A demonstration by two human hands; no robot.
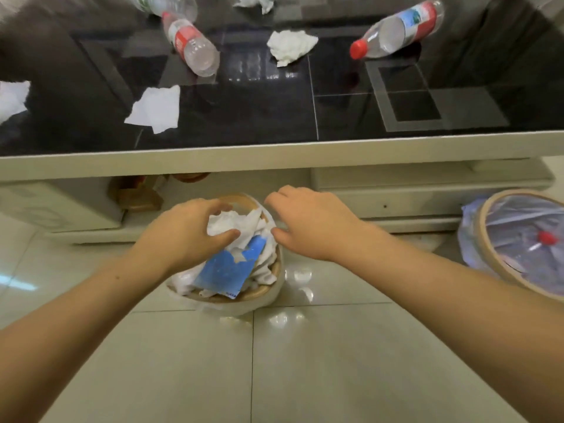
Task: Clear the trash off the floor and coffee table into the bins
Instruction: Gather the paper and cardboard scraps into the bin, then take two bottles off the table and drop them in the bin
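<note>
A small round bin with a wooden rim (259,293) stands on the pale tiled floor (305,361), close in front of the counter, and is heaped with crumpled white tissues (241,221) and a torn blue paper wrapper (227,271). The left hand (186,233) is over the bin at its 10 o'clock side, its grip clenched on the top tissue, thumb and curled fingers pinching it. The right hand (308,221) hovers at the bin's 2 o'clock, its grip released, fingers loosely bent and holding nothing.

At 3 o'clock from this bin, well apart, a second wooden-rimmed bin lined with a clear plastic bag (485,239) holds a red-capped bottle.

At 12 o'clock, the black glossy counter with a cream edge (274,160) carries more trash: a flat white napkin (155,109) at its 9 o'clock side, a crumpled white tissue (290,45) near the middle, a clear plastic bottle with a red label (192,44) lying at 11 o'clock, and another red-capped clear bottle (396,30) lying at 1 o'clock.
</note>
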